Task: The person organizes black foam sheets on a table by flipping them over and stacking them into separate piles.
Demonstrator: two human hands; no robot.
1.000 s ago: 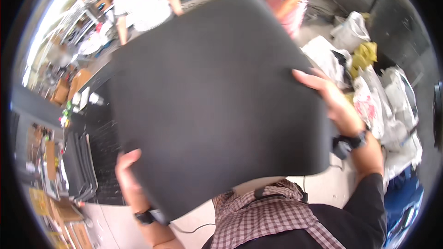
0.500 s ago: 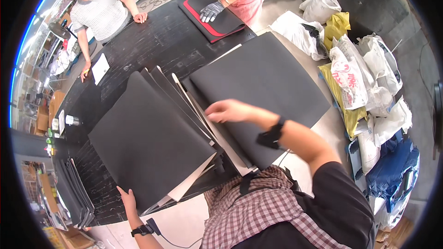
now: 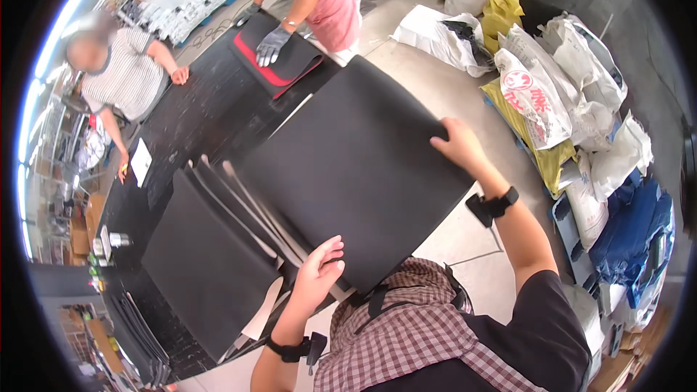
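Observation:
A large black sheet (image 3: 356, 167) lies on top of a stack at the table's near right. At its right edge my right hand (image 3: 465, 151) is closed, with the edge between thumb and fingers; part of the fingers is hidden. My left hand (image 3: 319, 270) is beside the sheet's near left corner, fingers apart and slightly bent, holding nothing. To the left rests a second stack of black sheets (image 3: 207, 261), its raised edges leaning toward the first stack. A pale layer (image 3: 263, 311) shows at its near corner.
Across the black table (image 3: 207, 105), a co-worker's gloved hand (image 3: 273, 46) presses a black-and-red folded piece (image 3: 283, 76). Another person sits at far left beside a white paper (image 3: 141, 163). Filled sacks (image 3: 534, 105) crowd the right. More black sheets (image 3: 138, 334) stand at near left.
My left hand has left the left stack's near edge and moved right to the right stack. My right hand has moved from between the stacks to the sheet's right edge. The view has shifted.

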